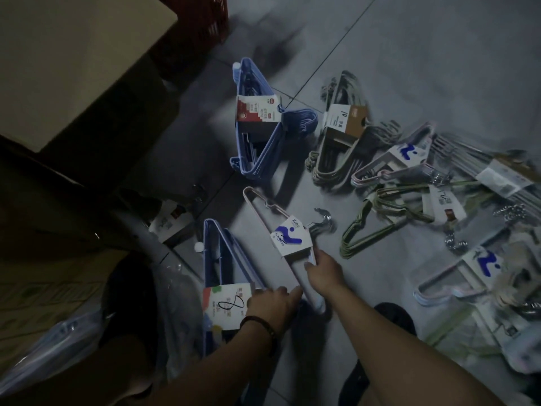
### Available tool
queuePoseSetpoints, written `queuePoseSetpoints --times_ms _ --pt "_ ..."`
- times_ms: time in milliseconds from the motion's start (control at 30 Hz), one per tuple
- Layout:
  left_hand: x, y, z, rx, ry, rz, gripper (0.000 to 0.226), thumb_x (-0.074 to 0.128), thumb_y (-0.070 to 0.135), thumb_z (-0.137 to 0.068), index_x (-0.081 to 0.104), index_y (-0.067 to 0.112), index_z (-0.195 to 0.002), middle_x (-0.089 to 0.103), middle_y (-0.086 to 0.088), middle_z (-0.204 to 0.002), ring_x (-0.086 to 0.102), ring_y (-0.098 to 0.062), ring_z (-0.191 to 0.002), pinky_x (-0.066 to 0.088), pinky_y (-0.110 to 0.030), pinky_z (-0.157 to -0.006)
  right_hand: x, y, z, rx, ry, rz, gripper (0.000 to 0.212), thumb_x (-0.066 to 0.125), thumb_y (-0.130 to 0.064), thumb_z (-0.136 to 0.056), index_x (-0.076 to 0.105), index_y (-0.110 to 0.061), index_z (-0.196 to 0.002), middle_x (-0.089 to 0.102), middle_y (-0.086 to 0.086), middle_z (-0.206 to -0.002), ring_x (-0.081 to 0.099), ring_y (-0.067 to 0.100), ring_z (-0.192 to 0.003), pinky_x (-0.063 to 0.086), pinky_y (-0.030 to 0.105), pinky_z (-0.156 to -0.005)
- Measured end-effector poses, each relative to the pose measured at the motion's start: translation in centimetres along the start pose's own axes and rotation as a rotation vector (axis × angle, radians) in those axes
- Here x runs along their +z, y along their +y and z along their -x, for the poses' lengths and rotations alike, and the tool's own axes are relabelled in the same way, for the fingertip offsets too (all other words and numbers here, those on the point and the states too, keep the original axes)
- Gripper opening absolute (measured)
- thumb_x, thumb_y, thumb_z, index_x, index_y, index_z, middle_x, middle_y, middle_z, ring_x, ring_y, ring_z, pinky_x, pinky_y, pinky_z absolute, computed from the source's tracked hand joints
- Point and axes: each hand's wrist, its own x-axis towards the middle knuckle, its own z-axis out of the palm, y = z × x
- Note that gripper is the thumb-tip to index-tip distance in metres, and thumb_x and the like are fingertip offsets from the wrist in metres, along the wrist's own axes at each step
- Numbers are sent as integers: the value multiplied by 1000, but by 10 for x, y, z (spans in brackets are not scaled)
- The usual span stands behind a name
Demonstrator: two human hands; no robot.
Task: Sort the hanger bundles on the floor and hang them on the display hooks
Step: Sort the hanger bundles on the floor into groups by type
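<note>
Several hanger bundles lie on the grey tiled floor. My right hand [323, 271] grips a pale pink bundle [289, 235] with a white sleeve bearing a blue mark, near its lower bar. My left hand [273, 303] rests on a blue bundle [222, 268] with a white label, fingers reaching toward the pink bundle. Further off lies another blue bundle [257, 124] with a red and white sleeve. A grey-green bundle [342, 133] with a brown sleeve is to its right. No display hooks are in view.
A heap of pale and green bundles [439, 206] covers the floor at the right. Cardboard boxes [73, 68] stand at the left, a red crate [202, 22] behind them. Plastic wrapping [58, 347] lies at the lower left. My dark shoes [395, 315] are near the bundles.
</note>
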Motion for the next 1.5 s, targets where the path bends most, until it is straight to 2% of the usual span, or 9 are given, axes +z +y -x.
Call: queuePoseSetpoints --times_ms 167,300,400,533,833,967,1133,1300,1500 --pt "-3 8 -5 -35 -56 -45 54 55 33 -103 31 24 -150 57 -18 -131 61 -41 -114 51 -55 -98 -21 5 -2 102 3 -111 22 65 -25 -90 79 -12 -101 79 9 -95 73 28 -89 56 33 -78" --pt "-4 15 -10 -131 -109 -77 63 62 39 -98 30 27 -151 50 -16 -146 45 -42 -135 31 -60 -113 -58 9 14 71 -113 -59 25 65 -17 -87 63 -17 -62 61 -5 -59 54 14 -56 44 27 -55" --pt "-24 41 -10 -142 -254 -165 87 74 35 -86 25 30 -157 41 -14 -153 37 -41 -142 27 -63 -115 -112 20 22 61 -190 -38 15 62 -23 -93 66 -17 -79 62 2 -75 52 17 -63 41 27 -58" --pt "-54 88 -22 -64 -288 -180 69 65 43 -90 38 27 -152 39 -12 -157 40 -38 -143 29 -56 -117 -203 47 24 90 -170 -10 22 58 -27 -101 69 -10 -108 66 10 -89 55 24 -75 45 30 -64" --pt "-50 226 -98 101 -151 118 41 51 37 -103 50 25 -142 51 -10 -147 52 -30 -133 45 -39 -109 -357 159 42 242 102 156 27 65 -31 -96 72 -5 -102 75 21 -99 74 36 -80 59 40 -66" --pt "-33 270 -134 30 -177 241 50 55 40 -101 45 16 -144 51 -15 -146 51 -34 -134 44 -39 -109 -355 206 51 424 183 -215 28 59 -16 -101 65 1 -122 65 20 -84 62 28 -65 52 27 -47" --pt "-21 302 -188 -104 -168 398 62 62 35 -99 38 11 -151 46 -18 -150 48 -36 -138 42 -43 -112 -334 208 56 528 -172 -183 28 60 -38 -103 61 -14 -118 67 10 -100 64 27 -81 55 36 -75" --pt "3 324 -211 -267 -122 643 71 58 65 -91 51 10 -136 54 -16 -137 57 -36 -127 48 -37 -99 -324 199 46 375 -231 -63 53 52 -43 -107 47 -18 -153 53 16 -150 58 27 -111 58 43 -94" --pt "-1 322 -225 -242 -163 596 52 54 45 -103 64 1 -131 66 -20 -131 62 -34 -119 46 -32 -90 -317 211 28 357 -174 -31 70 53 -42 -105 21 -25 -165 34 13 -166 54 37 -134 53 43 -99"
